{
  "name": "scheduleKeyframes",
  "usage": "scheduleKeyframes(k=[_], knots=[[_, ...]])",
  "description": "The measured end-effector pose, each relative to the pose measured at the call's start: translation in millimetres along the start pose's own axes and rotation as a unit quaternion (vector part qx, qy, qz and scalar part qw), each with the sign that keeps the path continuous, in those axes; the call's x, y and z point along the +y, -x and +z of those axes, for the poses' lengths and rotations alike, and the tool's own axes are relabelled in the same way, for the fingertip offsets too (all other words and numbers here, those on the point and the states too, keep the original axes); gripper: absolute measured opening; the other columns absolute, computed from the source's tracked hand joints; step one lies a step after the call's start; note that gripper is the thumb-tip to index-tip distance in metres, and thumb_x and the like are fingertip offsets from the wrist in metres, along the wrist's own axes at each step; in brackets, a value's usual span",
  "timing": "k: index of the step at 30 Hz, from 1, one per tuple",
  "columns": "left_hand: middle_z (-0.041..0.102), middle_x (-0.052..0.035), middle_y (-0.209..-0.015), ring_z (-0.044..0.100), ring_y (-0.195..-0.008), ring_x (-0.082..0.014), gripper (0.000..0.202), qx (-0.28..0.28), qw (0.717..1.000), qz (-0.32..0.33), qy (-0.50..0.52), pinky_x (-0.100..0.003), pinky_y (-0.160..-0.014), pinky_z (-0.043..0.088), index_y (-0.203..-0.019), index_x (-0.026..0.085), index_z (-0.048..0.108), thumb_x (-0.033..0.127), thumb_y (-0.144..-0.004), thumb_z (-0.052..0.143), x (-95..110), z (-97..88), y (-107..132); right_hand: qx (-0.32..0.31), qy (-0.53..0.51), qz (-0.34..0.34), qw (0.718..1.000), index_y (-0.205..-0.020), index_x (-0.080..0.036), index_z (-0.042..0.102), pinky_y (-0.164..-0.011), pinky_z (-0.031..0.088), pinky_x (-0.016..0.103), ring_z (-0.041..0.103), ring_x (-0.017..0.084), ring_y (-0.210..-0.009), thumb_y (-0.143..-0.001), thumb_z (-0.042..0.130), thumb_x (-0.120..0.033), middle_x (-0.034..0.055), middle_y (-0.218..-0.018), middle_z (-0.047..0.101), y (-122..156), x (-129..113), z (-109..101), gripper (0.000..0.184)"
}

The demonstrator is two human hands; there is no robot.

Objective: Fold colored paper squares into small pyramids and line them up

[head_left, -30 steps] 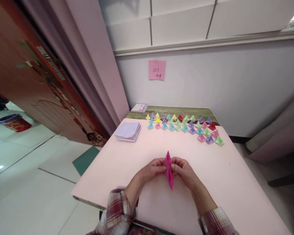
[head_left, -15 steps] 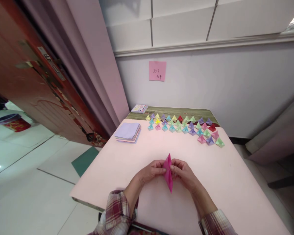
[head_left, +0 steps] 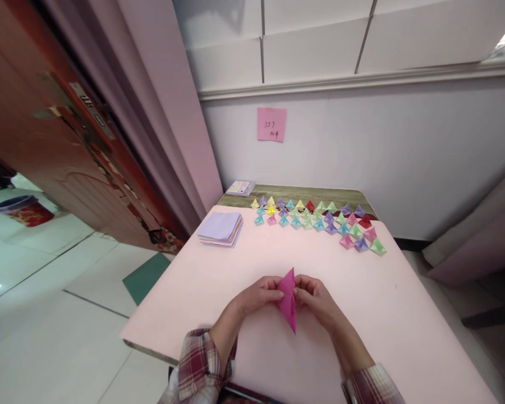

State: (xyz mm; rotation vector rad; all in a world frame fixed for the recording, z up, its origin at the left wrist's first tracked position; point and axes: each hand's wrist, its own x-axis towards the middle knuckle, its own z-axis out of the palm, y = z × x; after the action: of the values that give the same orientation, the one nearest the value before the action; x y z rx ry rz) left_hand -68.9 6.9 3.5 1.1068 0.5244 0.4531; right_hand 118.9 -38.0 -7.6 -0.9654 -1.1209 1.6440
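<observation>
A bright pink folded origami paper [head_left: 288, 303] stands on edge between my hands, pointed at its top and bottom. My left hand [head_left: 260, 295] pinches its left face, thumb in front and fingers behind. On the other side, my right hand [head_left: 315, 299] grips the right edge between thumb and fingers. Part of the right fingertips is hidden behind the paper. Beyond my hands, several small folded paper shapes [head_left: 330, 227] in many colours sit in rows across the back of the table.
A stack of square paper sheets [head_left: 219, 225], lilac on top, lies on the pink-covered table [head_left: 172, 303] at the left. Behind it rests a small printed pack [head_left: 240, 188]. A pink note [head_left: 271, 124] is stuck on the wall. A red door [head_left: 63, 146] stands at the left.
The pink paper has turned and flattened: its open fold showed before, and now its broad left face shows. Both hands keep hold of it in nearly the same place.
</observation>
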Motion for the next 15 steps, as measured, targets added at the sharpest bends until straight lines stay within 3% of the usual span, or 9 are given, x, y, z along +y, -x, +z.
scheduleKeyframes(k=[6,10,13,15], knots=[[0.066,-0.0054,-0.079,0.06,-0.058,-0.013,0.025,0.039,0.987,-0.082,-0.133,-0.023,-0.055,0.047,-0.094,0.014,0.063,0.03,-0.076,0.064,7.3,-6.8,4.0,-0.005,0.075,0.009,0.997,-0.085,-0.017,0.065,-0.056,0.049,0.024,0.062,0.015,-0.062,-0.077,0.061,-0.026,0.0023,-0.076,0.069,1.0,-0.7,2.2,0.013],[0.062,-0.0016,-0.074,0.056,-0.059,-0.0115,0.014,0.086,0.98,-0.056,-0.171,-0.023,-0.055,0.044,-0.085,0.014,0.062,0.024,-0.074,0.06,9.3,-4.8,0.6,0.025,0.104,-0.024,0.994,-0.079,-0.017,0.064,-0.051,0.046,0.022,0.06,0.014,-0.057,-0.076,0.06,-0.023,0.0007,-0.069,0.067,-5.2,9.6,3.3,0.009],[0.059,0.0002,-0.071,0.054,-0.059,-0.0106,0.01,0.109,0.98,-0.021,-0.163,-0.022,-0.057,0.043,-0.081,0.014,0.061,0.022,-0.074,0.06,10.0,-0.4,-6.9,0.081,0.108,-0.075,0.988,-0.082,-0.017,0.066,-0.057,0.049,0.025,0.063,0.017,-0.066,-0.078,0.061,-0.029,0.0031,-0.075,0.069,-10.5,16.3,4.4,0.013],[0.058,0.0003,-0.071,0.054,-0.06,-0.0107,0.011,0.155,0.977,0.017,-0.147,-0.022,-0.058,0.043,-0.08,0.015,0.059,0.023,-0.074,0.062,8.5,4.3,-13.7,0.124,0.106,-0.102,0.981,-0.084,-0.018,0.066,-0.059,0.051,0.026,0.064,0.018,-0.067,-0.079,0.061,-0.033,0.0038,-0.076,0.07,-12.2,18.3,5.7,0.017]])
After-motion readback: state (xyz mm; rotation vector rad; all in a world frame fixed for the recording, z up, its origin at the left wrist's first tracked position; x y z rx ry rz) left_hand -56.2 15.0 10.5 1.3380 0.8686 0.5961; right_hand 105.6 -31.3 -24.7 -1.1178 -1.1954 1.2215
